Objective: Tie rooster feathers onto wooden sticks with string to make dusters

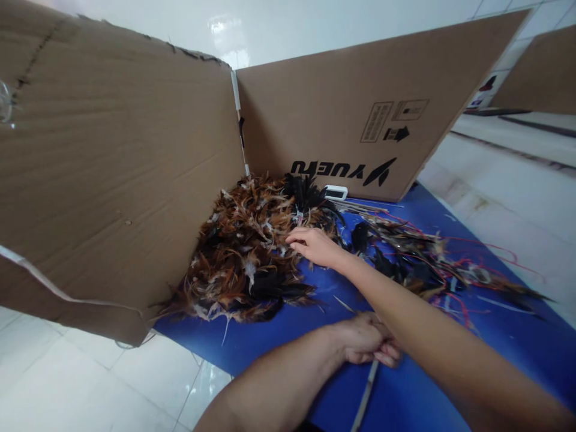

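Right hand (315, 246) is out over the blue mat (279, 342), fingers stretched nearly flat and only loosely spread, fingertips resting on the near-right edge of the feather pile (245, 252). It grips nothing; it is just touching the top feathers. The pile, brown, rust and black with flecks of white, sits at the mat's far-left corner, pushed right up against the cardboard.

Left hand (366, 339) is low, near the mat's front edge, curled tight into a fist around a thin pale stick (364, 393) that runs down and out of the bottom of the view. The right forearm crosses just above and beside it, so part of that fist is covered, and whether the left hand also pinches a few feathers I cannot tell.

Walling things in: a big cardboard sheet (112, 180) leans on the left, its lower edge overhanging the mat's left side and hiding the back of the pile. A second cardboard panel (342, 126), printed with upside-down black lettering and arrow marks, stands along the far edge. The two meet at a taped corner right behind the feathers. A small white object (336, 192) lies at the foot of that panel.

To the right of the reaching hand, a long tangle of dark feathers with red and pink string (432, 258) sprawls toward the mat's right edge, well apart from the main pile. White tiled floor (67, 378) shows around the mat.
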Motion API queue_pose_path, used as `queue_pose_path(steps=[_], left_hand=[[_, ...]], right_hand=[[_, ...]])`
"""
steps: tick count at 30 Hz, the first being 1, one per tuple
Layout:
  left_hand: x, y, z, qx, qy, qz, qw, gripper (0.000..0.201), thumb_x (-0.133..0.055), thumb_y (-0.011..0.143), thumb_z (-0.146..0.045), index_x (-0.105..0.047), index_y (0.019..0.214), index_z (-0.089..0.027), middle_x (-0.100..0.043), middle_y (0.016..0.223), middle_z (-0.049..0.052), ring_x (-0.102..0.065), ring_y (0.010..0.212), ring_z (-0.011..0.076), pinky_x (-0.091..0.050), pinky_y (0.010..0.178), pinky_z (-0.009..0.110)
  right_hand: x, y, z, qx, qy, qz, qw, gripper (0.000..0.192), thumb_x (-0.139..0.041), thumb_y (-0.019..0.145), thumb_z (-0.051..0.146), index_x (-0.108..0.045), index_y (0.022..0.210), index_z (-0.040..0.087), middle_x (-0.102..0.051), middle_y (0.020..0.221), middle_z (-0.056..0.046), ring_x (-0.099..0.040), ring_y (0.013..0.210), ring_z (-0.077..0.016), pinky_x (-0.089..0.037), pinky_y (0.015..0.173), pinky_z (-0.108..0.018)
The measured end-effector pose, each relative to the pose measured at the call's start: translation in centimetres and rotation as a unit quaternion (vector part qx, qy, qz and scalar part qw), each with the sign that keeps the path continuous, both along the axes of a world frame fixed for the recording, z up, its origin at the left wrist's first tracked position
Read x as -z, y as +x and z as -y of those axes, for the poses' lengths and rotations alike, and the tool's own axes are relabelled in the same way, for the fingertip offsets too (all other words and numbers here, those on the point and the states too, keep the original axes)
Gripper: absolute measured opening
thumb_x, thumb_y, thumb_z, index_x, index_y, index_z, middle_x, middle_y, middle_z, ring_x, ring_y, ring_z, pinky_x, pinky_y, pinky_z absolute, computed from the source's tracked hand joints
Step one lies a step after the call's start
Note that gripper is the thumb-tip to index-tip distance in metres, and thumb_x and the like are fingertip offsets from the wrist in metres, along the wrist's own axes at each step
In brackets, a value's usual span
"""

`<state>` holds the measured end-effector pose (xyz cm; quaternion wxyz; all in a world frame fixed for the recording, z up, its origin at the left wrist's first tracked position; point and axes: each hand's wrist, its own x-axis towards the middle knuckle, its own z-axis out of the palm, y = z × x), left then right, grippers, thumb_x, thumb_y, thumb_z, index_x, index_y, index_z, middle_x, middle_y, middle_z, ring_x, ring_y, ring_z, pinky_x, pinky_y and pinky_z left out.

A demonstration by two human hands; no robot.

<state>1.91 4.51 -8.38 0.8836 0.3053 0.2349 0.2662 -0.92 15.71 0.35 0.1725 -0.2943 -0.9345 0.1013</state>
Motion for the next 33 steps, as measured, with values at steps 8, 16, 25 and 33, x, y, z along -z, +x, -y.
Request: queue_pose_path(steps=[8,16,25,33], left_hand=[[-1.2,-0.7,0.2,0.015,-0.005,0.017,1.000,0.032,-0.065,0.060,-0.024,-0.034,0.060,-0.018,-0.031,0.048,-0.008,-0.024,0.037,0.0006,-0.007,0.040,0.019],[-1.5,-0.9,0.3,-0.020,-0.002,0.013,1.000,0.034,-0.067,0.062,-0.031,-0.036,0.063,-0.017,-0.038,0.052,-0.005,-0.027,0.038,0.0006,-0.013,0.039,0.016],[-2.1,-1.0,0.5,0.011,-0.022,0.097,0.995,0.028,-0.066,0.068,-0.023,-0.040,0.071,-0.015,-0.036,0.057,-0.006,-0.026,0.040,-0.0005,-0.012,0.039,0.013],[-2.1,-0.9,0.7,0.006,0.002,0.073,0.997,0.026,-0.062,0.075,-0.032,-0.049,0.076,-0.010,-0.051,0.068,0.002,-0.026,0.040,-0.0021,-0.015,0.039,0.013]], right_hand=[[-2.4,5.0,3.3,0.092,-0.277,-0.256,0.922,0.023,-0.064,0.070,0.033,-0.062,0.085,0.016,-0.064,0.073,-0.001,-0.057,0.065,-0.0133,-0.044,0.063,-0.026],[-3.3,10.1,7.4,0.130,-0.373,-0.337,0.855,0.031,-0.068,0.069,0.035,-0.061,0.092,0.016,-0.063,0.069,-0.002,-0.056,0.061,-0.0120,-0.045,0.057,-0.024],[-1.0,20.6,12.2,0.232,-0.408,-0.373,0.800,0.023,-0.071,0.067,0.035,-0.064,0.078,0.016,-0.060,0.059,-0.002,-0.051,0.051,-0.0092,-0.041,0.047,-0.021],[1.5,22.2,12.6,0.244,-0.446,-0.357,0.784,0.023,-0.069,0.069,0.035,-0.063,0.077,0.014,-0.058,0.059,-0.001,-0.048,0.051,-0.0086,-0.035,0.044,-0.021]])
